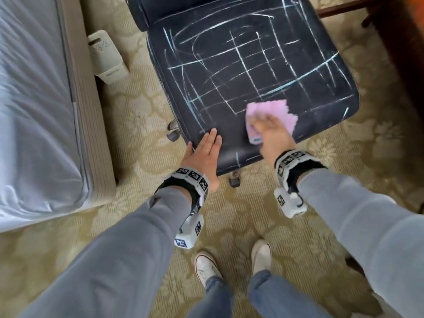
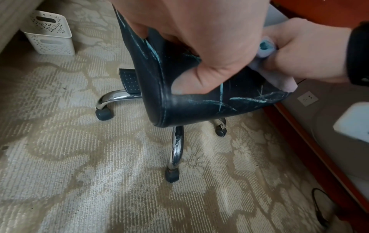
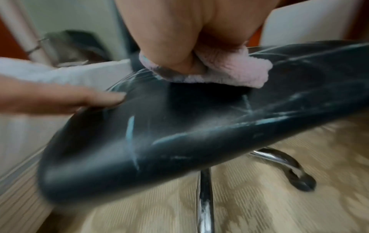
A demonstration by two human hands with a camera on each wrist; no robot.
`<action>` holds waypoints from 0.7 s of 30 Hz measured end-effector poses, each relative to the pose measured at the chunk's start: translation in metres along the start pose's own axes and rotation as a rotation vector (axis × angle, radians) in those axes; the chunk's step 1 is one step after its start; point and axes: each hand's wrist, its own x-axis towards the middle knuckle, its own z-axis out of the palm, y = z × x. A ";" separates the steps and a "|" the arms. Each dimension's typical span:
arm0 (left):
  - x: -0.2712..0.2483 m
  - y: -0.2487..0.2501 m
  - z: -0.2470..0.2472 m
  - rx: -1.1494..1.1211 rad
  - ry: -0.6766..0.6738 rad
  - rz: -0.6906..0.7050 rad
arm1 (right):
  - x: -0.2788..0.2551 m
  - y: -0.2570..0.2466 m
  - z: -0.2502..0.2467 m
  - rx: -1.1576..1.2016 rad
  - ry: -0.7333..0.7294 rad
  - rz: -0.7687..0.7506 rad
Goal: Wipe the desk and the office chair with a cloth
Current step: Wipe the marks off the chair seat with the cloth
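Observation:
A black office chair seat [image 1: 252, 65], scribbled over with white and cyan chalk-like lines, stands in front of me. My left hand [image 1: 206, 148] lies flat on its near left corner, fingers straight, thumb over the edge; the left wrist view shows that hand [image 2: 199, 39] on the seat's corner [image 2: 179, 110]. My right hand [image 1: 273, 131] grips a pink cloth [image 1: 277, 111] and presses it onto the near right part of the seat. In the blurred right wrist view the cloth [image 3: 239, 75] is bunched under my right hand [image 3: 179, 39] on the seat [image 3: 159, 149].
A bed [image 1: 34, 111] runs along the left, with a white perforated bin [image 1: 107, 58] beside it. A dark wooden desk [image 1: 401, 53] stands at the right. Chrome chair legs [image 2: 176, 149] on casters spread over patterned carpet. My shoes [image 1: 206, 267] are just behind the chair.

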 end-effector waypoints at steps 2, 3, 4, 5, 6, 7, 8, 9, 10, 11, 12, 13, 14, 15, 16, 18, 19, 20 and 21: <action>0.001 -0.001 0.003 -0.001 0.019 0.002 | 0.004 0.002 0.002 0.046 0.032 0.066; 0.002 -0.002 0.005 -0.004 0.027 0.001 | 0.003 -0.003 0.007 0.076 0.045 0.056; 0.003 -0.002 0.007 -0.004 0.036 -0.001 | 0.002 -0.010 0.016 0.083 0.051 0.036; 0.004 -0.001 0.009 0.000 0.051 -0.004 | 0.000 -0.018 0.025 0.056 0.052 -0.003; 0.006 -0.001 0.011 0.003 0.070 -0.010 | -0.005 -0.026 0.033 -0.010 0.048 -0.054; 0.007 -0.002 0.014 0.000 0.096 -0.016 | -0.008 -0.031 0.043 -0.099 0.049 -0.111; 0.008 -0.002 0.017 -0.010 0.130 -0.025 | -0.011 -0.032 0.049 -0.173 0.050 -0.159; 0.009 -0.002 0.020 -0.024 0.170 -0.030 | -0.012 -0.031 0.049 -0.207 0.056 -0.204; 0.010 -0.001 0.022 -0.040 0.209 -0.029 | -0.012 -0.026 0.046 -0.223 0.072 -0.248; 0.010 -0.001 0.024 -0.057 0.241 -0.023 | -0.010 -0.019 0.043 -0.202 0.095 -0.288; 0.010 -0.001 0.025 -0.072 0.266 -0.016 | -0.008 -0.010 0.041 -0.144 0.111 -0.284; 0.009 -0.002 0.025 -0.080 0.282 -0.011 | -0.005 0.000 0.041 -0.082 0.130 -0.248; 0.008 -0.004 0.027 -0.075 0.293 -0.008 | -0.002 0.008 0.041 -0.031 0.152 -0.197; 0.008 -0.006 0.029 -0.059 0.305 -0.007 | -0.001 0.013 0.043 0.016 0.175 -0.141; 0.010 -0.006 0.033 -0.036 0.325 -0.010 | -0.001 0.013 0.046 0.060 0.206 -0.099; 0.015 -0.005 0.045 -0.009 0.396 -0.026 | -0.004 0.001 0.060 0.092 0.274 -0.072; 0.019 -0.004 0.053 -0.011 0.451 -0.036 | -0.009 -0.007 0.067 0.093 0.315 -0.086; 0.022 -0.003 0.060 -0.017 0.506 -0.045 | -0.014 -0.016 0.076 0.095 0.345 -0.110; 0.026 -0.003 0.065 -0.020 0.554 -0.049 | -0.018 -0.022 0.087 0.092 0.369 -0.152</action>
